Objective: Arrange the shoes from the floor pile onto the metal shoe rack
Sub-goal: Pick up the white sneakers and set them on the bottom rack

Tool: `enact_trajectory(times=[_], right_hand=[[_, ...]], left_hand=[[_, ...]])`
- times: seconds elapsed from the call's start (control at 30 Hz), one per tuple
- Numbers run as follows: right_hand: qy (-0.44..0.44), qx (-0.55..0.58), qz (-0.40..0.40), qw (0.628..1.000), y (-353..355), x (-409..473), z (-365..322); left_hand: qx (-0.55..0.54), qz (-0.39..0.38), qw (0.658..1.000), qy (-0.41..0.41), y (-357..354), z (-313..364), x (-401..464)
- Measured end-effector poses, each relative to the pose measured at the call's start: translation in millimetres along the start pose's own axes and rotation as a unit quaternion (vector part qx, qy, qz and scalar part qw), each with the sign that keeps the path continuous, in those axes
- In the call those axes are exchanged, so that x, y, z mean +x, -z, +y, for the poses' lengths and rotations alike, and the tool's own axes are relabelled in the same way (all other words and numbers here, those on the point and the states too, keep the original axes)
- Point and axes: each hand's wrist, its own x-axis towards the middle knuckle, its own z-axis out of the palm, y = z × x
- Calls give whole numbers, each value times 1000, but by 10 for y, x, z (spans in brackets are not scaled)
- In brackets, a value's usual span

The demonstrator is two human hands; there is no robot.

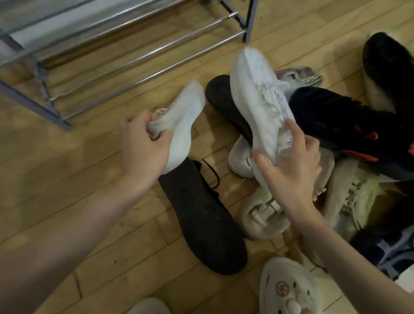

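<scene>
- Shoes: two white knit sneakers are up in the air, one per hand, both lifted over the wood floor (69,189) in front of the rack (132,57).
- Left hand (144,146) has its fingers curled round the collar of the left sneaker (186,119), bunching the fabric; toe points up and away toward the rack.
- Right hand (291,168) cups the heel end of the right sneaker (258,100), thumb on one side and fingers spread up the other, index finger lying on the printed stripe. Toe tilts up toward the rack's right leg.
- Rack looks bare on the chrome bars I can see; a pale blurry thing sits at its far left, can't tell what.
- The pile (346,160) sits to the right: black sneaker with red bits (359,128), beige shoes, a grey-and-white one at the edge.
- Two dark shoes lie sole-up, one (205,217) just below the left sneaker, one (224,102) behind the right one.
- Cream clogs (289,290) at the bottom, one with a smiley charm.
</scene>
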Motion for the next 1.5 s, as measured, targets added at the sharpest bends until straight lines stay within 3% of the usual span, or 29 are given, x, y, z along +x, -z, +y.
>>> enact_trajectory(times=[0.2, 0.37, 0.43, 0.57, 0.73, 0.87, 1.0, 1.07, 1.2, 1.5], right_hand=[[34, -31, -21, 999, -195, 3, -150], [52, -107, -27, 993, -348, -54, -95], [50, -143, -24, 988, -386, -76, -68], [68, -184, -17, 980, -416, -108, -34], [69, -163, -34, 984, -421, -111, -20], [67, -28, -35, 997, -352, -119, -14], [70, 14, -25, 997, -311, -188, -52], [84, 12, -37, 996, -305, -203, -126], [99, 31, -88, 991, -331, -129, -322], [153, 86, -139, 975, -535, 498, -869]], left_hand=[[113, -21, 992, -45, 191, -471, -335], [23, -63, 997, 41, 308, -598, -239], [4, -101, 989, 111, 327, -656, -163], [-118, -226, 914, 317, 401, -787, -43], [-140, -305, 873, 353, 481, -766, 10], [-182, -311, 839, 407, 502, -698, 32], [-206, -305, 824, 430, 514, -695, -18], [-267, -290, 809, 436, 529, -690, -22], [-417, -261, 745, 450, 673, -621, 40], [-441, -185, 814, 330, 1157, -756, 244]])
